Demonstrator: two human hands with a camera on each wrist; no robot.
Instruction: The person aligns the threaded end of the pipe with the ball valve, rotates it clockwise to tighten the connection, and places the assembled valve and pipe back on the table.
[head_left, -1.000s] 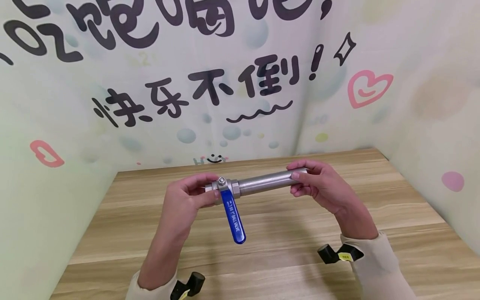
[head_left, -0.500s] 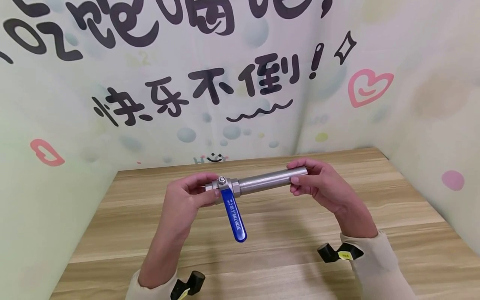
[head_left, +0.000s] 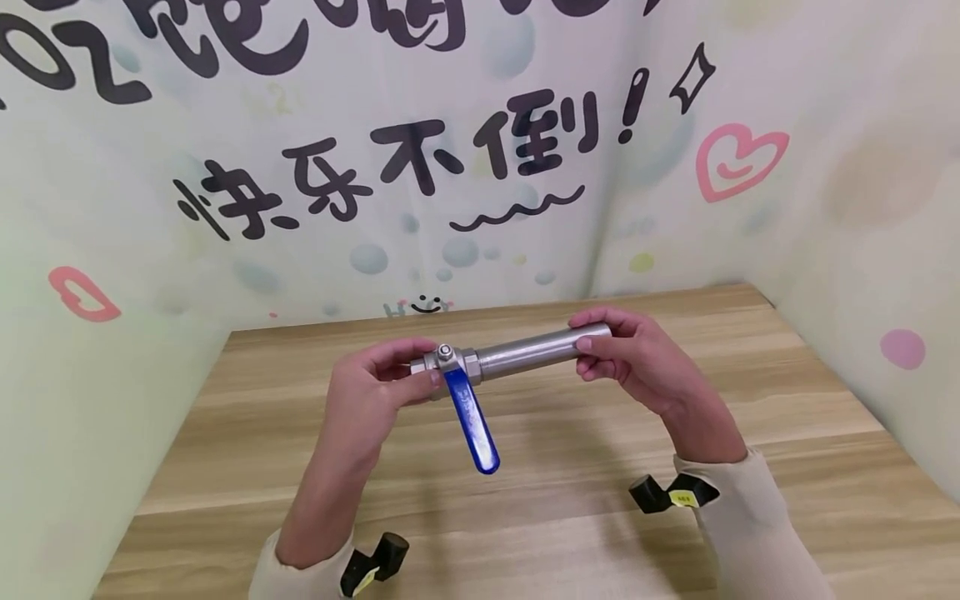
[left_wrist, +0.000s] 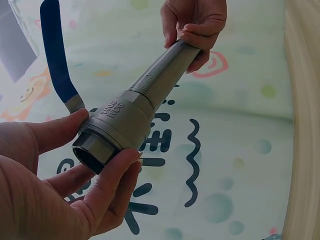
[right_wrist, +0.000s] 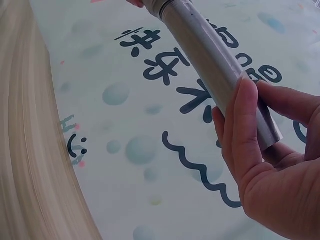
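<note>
Head view is catching both hands at work: the left hand [head_left: 365, 398] is pinching the steel ball valve [head_left: 459, 360], while the right hand [head_left: 633, 357] is pinching the metal pipe [head_left: 528, 353] near the end away from the valve. Valve and pipe are sitting joined end to end, up off the wood-grain surface [head_left: 540, 533], and the pair is slanting upward to the right. And look at that blue lever [head_left: 472, 422], jutting from the valve toward the person! Left wrist view, and the valve's open hexagonal mouth [left_wrist: 96, 148] is facing the camera, thumb and fingers bracketing it, raised lettering [left_wrist: 112, 108] showing on the body. Over to the right wrist view, where fingers and thumb are gripping the pipe from opposite sides, its plain end just peeking past them. Behind it all, a printed backdrop [head_left: 315, 267] with bold black characters is filling the background.
</note>
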